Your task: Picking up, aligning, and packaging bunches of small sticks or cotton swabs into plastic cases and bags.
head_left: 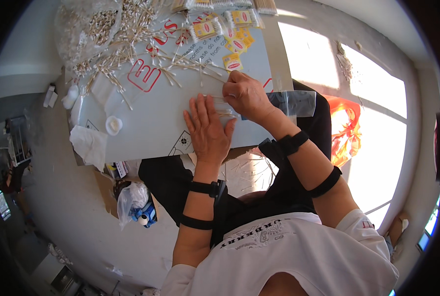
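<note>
My left hand lies flat on the board-topped table, its fingers stretched out and slightly apart. A few cotton swabs lie between it and my right hand. The fingers of my right hand are curled closed at the right ends of these swabs; what they pinch is hidden. Under my right wrist, a clear plastic bag sticks out past the table's right edge. Just beyond my right hand lies a yellow printed card. Loose cotton swabs are scattered farther off.
A clear bag full of swabs and a swab heap fill the far left. Filled swab packs line the far edge. At the left are a small white round dish and a tissue. An orange plastic bag stands on the floor right.
</note>
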Demonstrator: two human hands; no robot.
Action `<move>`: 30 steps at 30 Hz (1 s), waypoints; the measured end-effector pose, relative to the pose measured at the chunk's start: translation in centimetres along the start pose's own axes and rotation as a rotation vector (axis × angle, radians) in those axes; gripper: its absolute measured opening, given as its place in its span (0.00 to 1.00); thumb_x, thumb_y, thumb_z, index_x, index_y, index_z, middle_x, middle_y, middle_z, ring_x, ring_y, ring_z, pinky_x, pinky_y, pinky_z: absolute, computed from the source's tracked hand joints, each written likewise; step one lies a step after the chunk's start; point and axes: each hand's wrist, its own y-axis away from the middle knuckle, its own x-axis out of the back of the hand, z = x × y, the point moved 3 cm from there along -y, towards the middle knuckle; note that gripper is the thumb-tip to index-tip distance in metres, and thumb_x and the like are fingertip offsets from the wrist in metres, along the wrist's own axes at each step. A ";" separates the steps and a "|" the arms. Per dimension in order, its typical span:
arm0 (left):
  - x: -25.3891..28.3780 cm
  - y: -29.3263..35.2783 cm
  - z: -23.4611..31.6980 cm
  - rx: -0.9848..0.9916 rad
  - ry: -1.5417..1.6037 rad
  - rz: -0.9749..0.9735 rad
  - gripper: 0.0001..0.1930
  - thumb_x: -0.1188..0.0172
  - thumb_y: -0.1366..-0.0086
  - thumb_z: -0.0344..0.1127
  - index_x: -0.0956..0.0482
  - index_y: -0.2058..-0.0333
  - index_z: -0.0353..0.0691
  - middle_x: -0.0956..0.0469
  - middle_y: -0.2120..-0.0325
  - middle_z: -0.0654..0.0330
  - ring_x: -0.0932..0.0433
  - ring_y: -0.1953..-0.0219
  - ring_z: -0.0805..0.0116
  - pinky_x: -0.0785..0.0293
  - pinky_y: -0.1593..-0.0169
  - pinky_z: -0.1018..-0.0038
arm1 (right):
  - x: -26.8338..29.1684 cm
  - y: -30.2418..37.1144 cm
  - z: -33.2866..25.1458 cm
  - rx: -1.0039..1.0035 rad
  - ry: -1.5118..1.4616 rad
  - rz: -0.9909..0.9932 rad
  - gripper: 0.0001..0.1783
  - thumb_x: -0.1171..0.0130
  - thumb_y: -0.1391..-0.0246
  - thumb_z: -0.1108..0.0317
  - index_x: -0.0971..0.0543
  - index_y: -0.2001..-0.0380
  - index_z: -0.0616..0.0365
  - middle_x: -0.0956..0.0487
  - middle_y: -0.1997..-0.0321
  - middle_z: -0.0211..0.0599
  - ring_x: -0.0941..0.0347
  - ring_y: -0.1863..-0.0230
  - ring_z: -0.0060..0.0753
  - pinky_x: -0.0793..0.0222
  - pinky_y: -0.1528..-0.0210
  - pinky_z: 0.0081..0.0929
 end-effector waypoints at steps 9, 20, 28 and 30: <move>-0.2 -0.2 0.2 -0.016 -0.041 -0.031 0.38 0.46 0.35 0.54 0.45 0.34 0.37 0.47 0.33 0.48 0.53 0.30 0.44 0.61 0.32 0.43 | 0.0 -1.8 0.3 -0.221 0.017 0.156 0.05 0.35 0.57 0.72 0.23 0.76 0.57 0.24 0.68 0.37 0.24 0.63 0.46 0.28 0.64 0.38; 0.1 -0.2 0.1 -0.033 -0.067 -0.091 0.38 0.46 0.34 0.53 0.47 0.33 0.39 0.48 0.32 0.49 0.55 0.29 0.46 0.63 0.31 0.42 | -0.3 -1.0 -0.8 -0.182 -0.021 0.188 0.06 0.35 0.56 0.69 0.23 0.74 0.56 0.26 0.70 0.37 0.24 0.65 0.45 0.27 0.65 0.38; 0.0 -0.3 0.3 -0.016 -0.059 -0.082 0.37 0.47 0.34 0.53 0.47 0.33 0.39 0.48 0.32 0.49 0.55 0.29 0.47 0.64 0.31 0.42 | -1.1 -3.7 -0.2 -0.091 0.290 0.087 0.05 0.39 0.53 0.70 0.24 0.75 0.58 0.25 0.69 0.38 0.24 0.64 0.45 0.26 0.64 0.38; 0.1 -0.1 0.2 -0.011 -0.041 -0.059 0.38 0.47 0.34 0.52 0.47 0.33 0.39 0.49 0.32 0.49 0.55 0.28 0.47 0.64 0.31 0.42 | -0.7 -2.5 -0.6 -0.098 0.340 0.025 0.04 0.40 0.53 0.71 0.25 0.76 0.58 0.25 0.70 0.38 0.24 0.64 0.45 0.26 0.64 0.38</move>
